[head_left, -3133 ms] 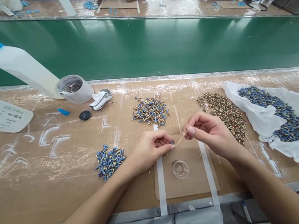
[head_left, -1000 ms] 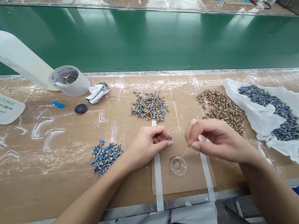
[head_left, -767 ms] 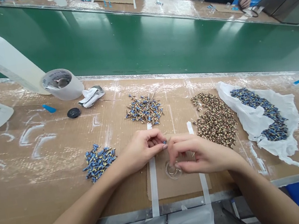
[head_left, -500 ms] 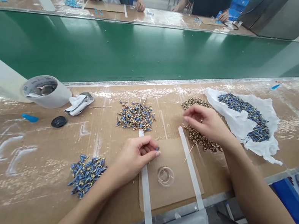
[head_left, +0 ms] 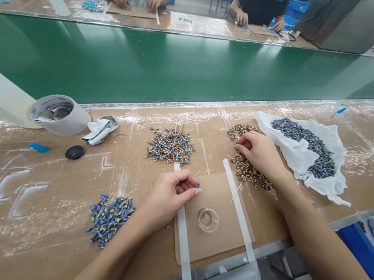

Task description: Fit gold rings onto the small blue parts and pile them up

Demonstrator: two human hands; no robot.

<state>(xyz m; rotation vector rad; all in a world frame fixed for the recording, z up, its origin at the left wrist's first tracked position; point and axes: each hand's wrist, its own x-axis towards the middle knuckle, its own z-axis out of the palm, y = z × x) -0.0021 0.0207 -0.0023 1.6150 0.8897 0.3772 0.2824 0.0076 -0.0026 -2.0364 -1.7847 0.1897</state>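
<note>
My left hand [head_left: 178,192] is closed in a pinch above the cardboard pad [head_left: 223,244], with a small blue piece [head_left: 197,186] showing at its fingertips. Thumb and forefinger of my right hand [head_left: 259,151] press together over the pile of small brown-gold parts [head_left: 248,170]; anything between them is too small to make out. On the pad stands a small clear dish [head_left: 208,220]. Beyond my left hand lies a pile of mixed blue and gold parts [head_left: 170,148] with thin sticks on top. Blue and yellow pieces [head_left: 109,219] are heaped left of my left forearm.
White cloth [head_left: 293,155] with dark blue pieces [head_left: 306,138] lies at the right. A tape roll [head_left: 59,115], a black cap [head_left: 75,152] and a crumpled wrapper [head_left: 100,130] sit at the left. Past a green belt [head_left: 160,67], two people work at another bench.
My right hand has lowered onto the brown-gold pile, and its thumb and forefinger have come together. My left hand stays in place with the blue piece. The people opposite have moved their hands.
</note>
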